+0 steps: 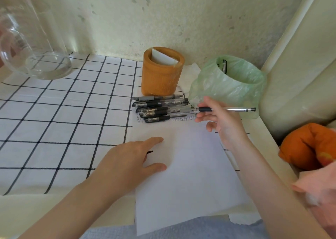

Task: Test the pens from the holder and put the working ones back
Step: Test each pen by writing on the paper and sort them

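An orange-brown wooden pen holder point(161, 73) stands at the back of the table with a white card inside and no pens showing. In front of it lies a pile of several black gel pens point(160, 107). My right hand point(221, 120) holds one clear pen with a black grip point(229, 109) level, its end pointing right, in front of a small bin lined with a green bag point(231, 86). My left hand point(131, 158) rests flat on the left edge of a white sheet of paper point(190, 175). A short black mark point(150, 152) shows beside its fingers.
A large clear glass jug point(31, 44) sits at the back left on the black-and-white checked cloth point(54, 120). A pen clip shows inside the green-bag bin. An orange cushion point(307, 146) lies at the right, past the table edge. The wall is close behind.
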